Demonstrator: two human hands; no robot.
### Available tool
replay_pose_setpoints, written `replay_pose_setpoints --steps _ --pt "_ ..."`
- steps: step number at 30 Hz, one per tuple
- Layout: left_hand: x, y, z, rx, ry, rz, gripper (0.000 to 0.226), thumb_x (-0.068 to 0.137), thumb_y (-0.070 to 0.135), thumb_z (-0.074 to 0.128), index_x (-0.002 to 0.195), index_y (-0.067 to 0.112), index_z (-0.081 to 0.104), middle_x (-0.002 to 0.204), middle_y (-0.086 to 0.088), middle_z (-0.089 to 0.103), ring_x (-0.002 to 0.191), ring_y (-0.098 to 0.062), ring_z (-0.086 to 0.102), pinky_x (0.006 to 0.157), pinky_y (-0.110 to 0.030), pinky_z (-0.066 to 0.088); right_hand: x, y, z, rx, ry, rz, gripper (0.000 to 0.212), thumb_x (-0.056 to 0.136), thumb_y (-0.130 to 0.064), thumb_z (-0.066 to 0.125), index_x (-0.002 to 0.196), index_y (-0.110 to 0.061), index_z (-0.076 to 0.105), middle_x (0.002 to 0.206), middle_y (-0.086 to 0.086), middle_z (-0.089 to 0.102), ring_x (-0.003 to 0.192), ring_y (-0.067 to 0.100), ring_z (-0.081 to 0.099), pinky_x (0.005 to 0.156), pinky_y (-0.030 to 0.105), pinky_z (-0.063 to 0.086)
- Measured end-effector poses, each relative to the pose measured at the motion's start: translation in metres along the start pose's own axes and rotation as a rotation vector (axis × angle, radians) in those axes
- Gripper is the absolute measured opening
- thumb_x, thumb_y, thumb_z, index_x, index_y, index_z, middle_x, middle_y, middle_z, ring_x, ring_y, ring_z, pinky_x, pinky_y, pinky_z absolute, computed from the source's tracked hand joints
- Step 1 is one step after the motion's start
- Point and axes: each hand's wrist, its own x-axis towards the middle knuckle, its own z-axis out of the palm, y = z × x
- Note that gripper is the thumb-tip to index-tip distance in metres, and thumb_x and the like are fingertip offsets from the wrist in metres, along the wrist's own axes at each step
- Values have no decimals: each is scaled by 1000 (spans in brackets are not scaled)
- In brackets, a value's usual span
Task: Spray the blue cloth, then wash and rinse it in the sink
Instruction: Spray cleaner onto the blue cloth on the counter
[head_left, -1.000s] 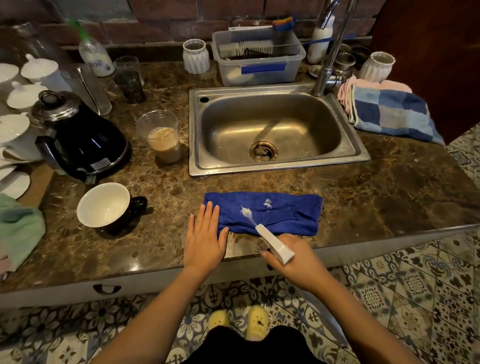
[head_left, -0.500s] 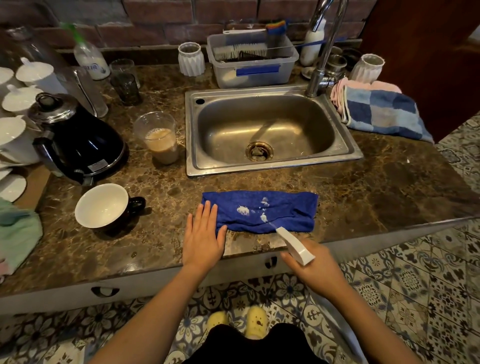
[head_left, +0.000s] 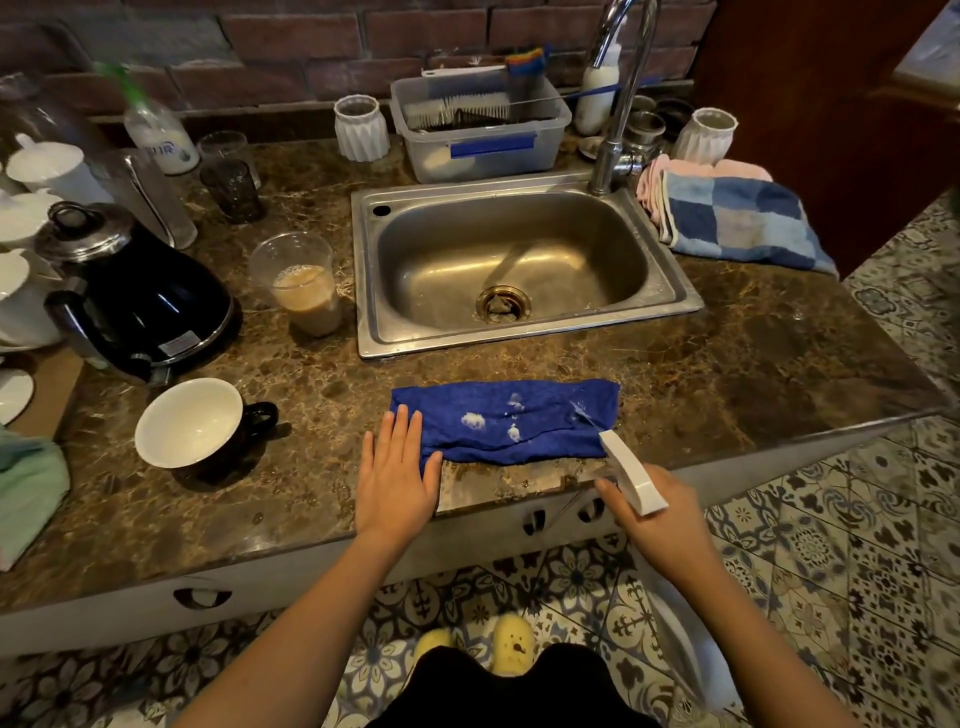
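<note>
A blue cloth (head_left: 545, 415) lies flat on the marble counter, just in front of the steel sink (head_left: 519, 260). White foam spots sit on its middle. My left hand (head_left: 397, 473) rests flat on the counter, fingers spread, with the fingertips on the cloth's left end. My right hand (head_left: 660, 519) grips a white spray bottle (head_left: 631, 470) at the counter's front edge. The nozzle points at the cloth's right end, where a thin jet of spray shows. The tap (head_left: 618, 98) stands at the sink's back right.
A plastic cup of milky drink (head_left: 306, 291), a black kettle (head_left: 140, 306) and a white-lined black cup (head_left: 192, 423) stand left of the sink. A checked towel (head_left: 737, 223) lies to the right. A grey tub with brushes (head_left: 483, 140) sits behind the sink.
My right hand has carried the spray bottle to the right, from the cloth's middle to its right end. More foam spots have appeared on the cloth. My left hand has stayed put.
</note>
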Motion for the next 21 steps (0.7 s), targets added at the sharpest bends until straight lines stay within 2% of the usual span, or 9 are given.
replay_pose_setpoints --steps 5,8,10,13,15,19,21 --pt "0 0 0 -3 -7 -1 69 90 52 9 149 16 14 159 -2 10 147 -16 2 120 -38 1 -3 -3 3 94 -25 -32 20 85 -30 64 83 -11 56 79 7 58 72 20 57 61 31 43" --pt "0 -1 0 6 -11 -3 70 90 52 8 149 16 13 159 -2 10 147 -16 2 120 -38 1 -1 -8 7 93 -78 -64 16 85 -31 63 79 -21 53 78 3 57 72 15 56 61 24 42" --pt "0 0 0 3 -9 -2 70 89 53 8 149 16 14 159 -2 10 147 -16 2 119 -38 1 -1 -10 11 59 -120 -88 21 85 -34 62 72 -29 47 74 -2 54 69 12 54 59 19 40" --pt "0 1 -1 -7 -9 -1 71 89 53 8 149 16 15 159 -2 11 147 -16 3 119 -38 1 1 -10 18 -24 -156 -70 26 84 -40 61 70 -24 47 71 1 53 67 19 55 61 35 46" --pt "0 1 -2 -1 -13 -3 71 89 53 7 149 16 13 159 -2 10 147 -16 2 119 -38 0 0 -9 21 -49 -158 -45 26 83 -42 61 73 -21 50 72 1 55 68 19 56 63 39 47" --pt "0 2 -3 3 -17 -5 72 88 54 5 149 17 13 159 -2 10 147 -15 1 119 -37 0 -6 -11 10 96 -96 -41 14 84 -36 63 76 -30 53 78 -1 61 72 15 61 60 22 47" --pt "0 2 -3 0 -17 -7 72 88 54 6 149 16 14 159 -2 10 146 -15 2 120 -38 0 -5 -17 -4 203 -41 -16 11 85 -27 63 80 -28 54 84 6 64 74 21 63 57 22 52"
